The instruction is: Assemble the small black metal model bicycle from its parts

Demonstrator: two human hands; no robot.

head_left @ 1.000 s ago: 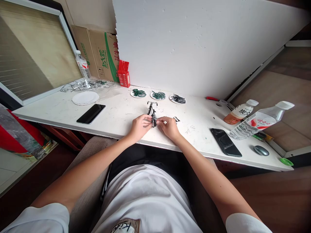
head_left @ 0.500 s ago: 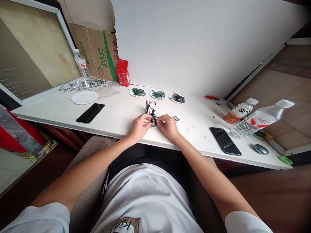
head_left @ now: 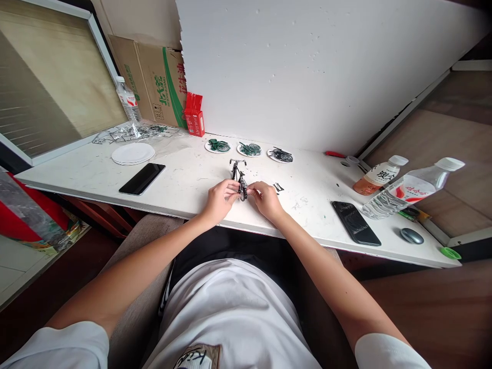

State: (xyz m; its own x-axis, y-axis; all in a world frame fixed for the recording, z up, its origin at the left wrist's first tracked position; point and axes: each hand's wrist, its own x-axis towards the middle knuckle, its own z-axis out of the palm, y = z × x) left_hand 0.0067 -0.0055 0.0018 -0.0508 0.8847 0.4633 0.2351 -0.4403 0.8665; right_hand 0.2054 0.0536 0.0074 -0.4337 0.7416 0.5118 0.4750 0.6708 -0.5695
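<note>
A small dark model bicycle (head_left: 240, 177) stands on the white table (head_left: 184, 179), its handlebars pointing away from me. My left hand (head_left: 219, 200) pinches its near wheel from the left, fingers closed on it. My right hand (head_left: 266, 199) pinches the same end from the right, fingers closed. A few small dark parts (head_left: 278, 187) lie just right of my right hand. Behind the bicycle three small white dishes (head_left: 249, 149) hold green and black parts.
Black phones lie at left (head_left: 142, 178) and right (head_left: 356, 223). A stack of white plates (head_left: 132, 153), plastic part frames (head_left: 130, 134), a red carton (head_left: 195, 115) and a cardboard box (head_left: 154, 84) are at back left. Two bottles (head_left: 411, 188), a mouse (head_left: 411, 236) and a green cap (head_left: 450, 253) are at right.
Both hands stay pinched on the bicycle's near end. The bicycle turned slightly between them; the view shifted a little.
</note>
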